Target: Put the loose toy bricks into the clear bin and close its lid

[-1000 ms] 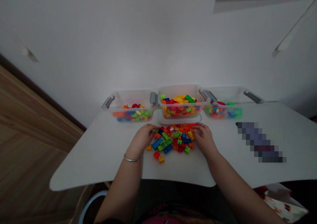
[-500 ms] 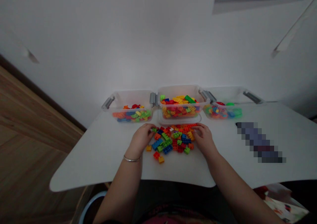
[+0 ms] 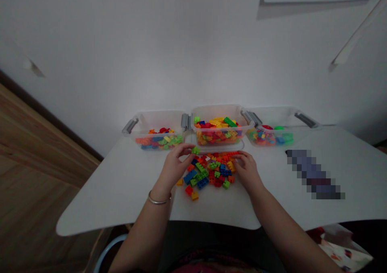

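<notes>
My left hand (image 3: 173, 166), with a silver bangle at its wrist, pinches a small light-green toy brick (image 3: 196, 150) between thumb and fingertips. That brick is just above the back left edge of a loose pile of bricks (image 3: 202, 174) in several colours. At the pile's right side rests my right hand (image 3: 247, 169), thumb and fingers apart. Its fingertips are by an orange studded strip (image 3: 231, 155), and its thumb is near a yellow-orange brick (image 3: 231, 166). Whether they touch these pieces is hard to see.
Three clear bins stand against the wall: a left bin (image 3: 160, 122), a middle bin (image 3: 220, 111) and a right bin (image 3: 276, 118), each with coloured pieces inside. A blurred-out object (image 3: 313, 174) lies on the white table (image 3: 127, 192) at the right.
My left hand has lifted the light-green brick from the pile's left edge and moved slightly up and right. My right hand stays almost in place.
</notes>
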`<act>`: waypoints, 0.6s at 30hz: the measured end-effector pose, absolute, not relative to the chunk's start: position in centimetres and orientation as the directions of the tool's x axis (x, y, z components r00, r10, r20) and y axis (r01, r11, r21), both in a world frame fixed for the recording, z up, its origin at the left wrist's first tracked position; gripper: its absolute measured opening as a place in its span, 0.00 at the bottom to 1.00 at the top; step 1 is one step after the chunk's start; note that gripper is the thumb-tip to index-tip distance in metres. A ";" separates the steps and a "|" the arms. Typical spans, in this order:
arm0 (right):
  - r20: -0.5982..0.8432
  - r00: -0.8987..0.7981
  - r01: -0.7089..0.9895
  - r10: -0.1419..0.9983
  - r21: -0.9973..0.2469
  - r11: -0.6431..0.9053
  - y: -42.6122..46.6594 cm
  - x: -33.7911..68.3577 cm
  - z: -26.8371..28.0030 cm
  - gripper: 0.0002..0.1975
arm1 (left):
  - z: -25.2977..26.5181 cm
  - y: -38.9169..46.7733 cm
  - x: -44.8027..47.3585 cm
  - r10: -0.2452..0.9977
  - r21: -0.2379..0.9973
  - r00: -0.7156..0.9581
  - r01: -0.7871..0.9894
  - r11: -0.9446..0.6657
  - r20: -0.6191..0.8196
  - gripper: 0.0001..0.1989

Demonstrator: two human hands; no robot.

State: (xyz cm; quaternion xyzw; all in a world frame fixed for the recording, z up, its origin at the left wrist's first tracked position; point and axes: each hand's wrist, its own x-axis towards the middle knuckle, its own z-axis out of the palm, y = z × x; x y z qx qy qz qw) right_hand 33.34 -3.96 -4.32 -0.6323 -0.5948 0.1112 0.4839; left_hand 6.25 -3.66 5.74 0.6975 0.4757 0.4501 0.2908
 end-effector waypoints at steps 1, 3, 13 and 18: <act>0.431 0.265 0.644 0.862 -0.745 0.174 -4.0 33.4 -4.3 0.13 | 6.1 -3.6 6.6 0.918 0.815 0.124 0.427 -0.392 0.376 0.11; 0.422 0.256 0.642 0.870 -0.746 0.173 -4.0 33.4 -4.3 0.14 | 6.6 -3.3 7.2 0.895 0.772 0.076 0.477 -0.419 0.439 0.11; 0.422 0.263 0.636 0.868 -0.752 0.173 -4.0 33.3 -4.3 0.14 | 8.4 0.8 8.8 0.736 0.593 -0.051 0.631 -0.500 0.675 0.10; 0.420 0.270 0.628 0.866 -0.759 0.172 -3.9 33.4 -4.5 0.15 | 8.9 3.2 10.0 0.738 0.508 0.084 0.673 -0.537 0.669 0.11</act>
